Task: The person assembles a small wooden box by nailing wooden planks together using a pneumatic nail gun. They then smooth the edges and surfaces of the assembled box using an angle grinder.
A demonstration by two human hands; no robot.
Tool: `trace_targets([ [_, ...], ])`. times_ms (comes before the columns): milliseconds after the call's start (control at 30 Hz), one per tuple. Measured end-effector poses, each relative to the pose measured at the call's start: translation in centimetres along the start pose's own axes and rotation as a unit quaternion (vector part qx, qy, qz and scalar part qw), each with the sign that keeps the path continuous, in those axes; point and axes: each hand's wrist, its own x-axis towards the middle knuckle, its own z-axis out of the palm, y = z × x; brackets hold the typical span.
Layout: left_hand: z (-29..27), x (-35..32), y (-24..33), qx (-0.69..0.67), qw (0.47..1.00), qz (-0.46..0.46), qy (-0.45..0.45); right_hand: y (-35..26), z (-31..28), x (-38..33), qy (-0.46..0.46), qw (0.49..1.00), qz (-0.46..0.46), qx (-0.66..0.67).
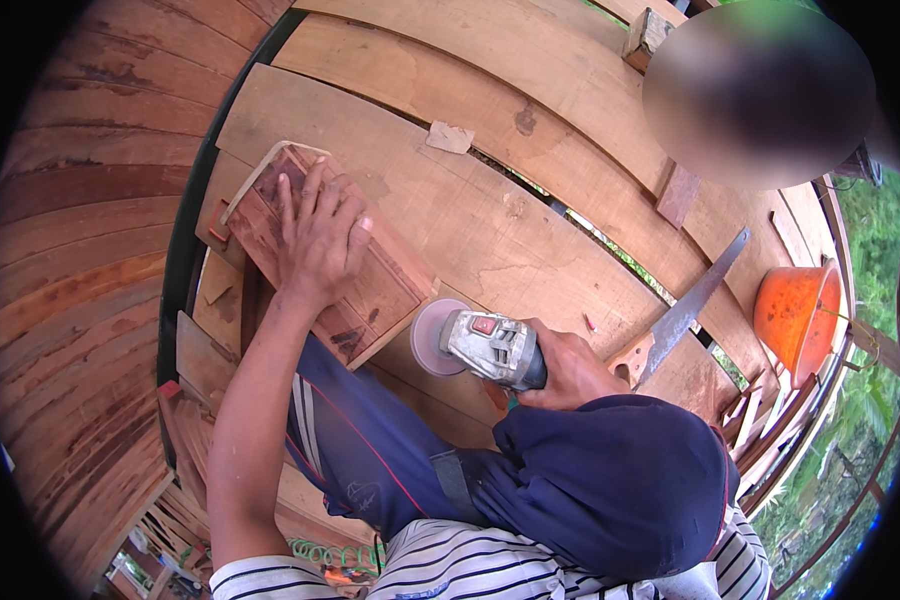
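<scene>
My left hand [322, 235] lies on top of a reddish-brown wooden block [375, 300], its fingers spread and pressed on the upper face. The block has straight sides, dark stains and a pale far edge; it rests slantwise on the plank surface, close to my bent leg. In my right hand [577, 368] is a grey angle grinder [495, 347], fingers wrapped round its body. Its round, pinkish disc [432, 338] is beside the block's near right end. Whether the disc touches the wood or spins, I cannot tell.
A handsaw [692, 300] with a wooden handle lies right of the grinder. Farther right stands an orange bucket [778, 312]. A small wood offcut [678, 195] and a pale scrap [451, 137] lie on the gapped planks [570, 270]. A plank wall [90, 260] rises at left.
</scene>
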Motion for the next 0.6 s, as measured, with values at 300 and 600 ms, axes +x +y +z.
trace_targets([
  [300, -0.1, 0.2, 0.1, -0.001, 1.000, 0.002, -0.003, -0.3, -0.4, 0.1, 0.004, 1.000, 0.010, 0.025],
  [600, 0.1, -0.3, -0.2, 0.010, 1.000, -0.005, -0.007, -1.4, -1.0, 0.5, -0.014, 0.999, 0.019, 0.023],
])
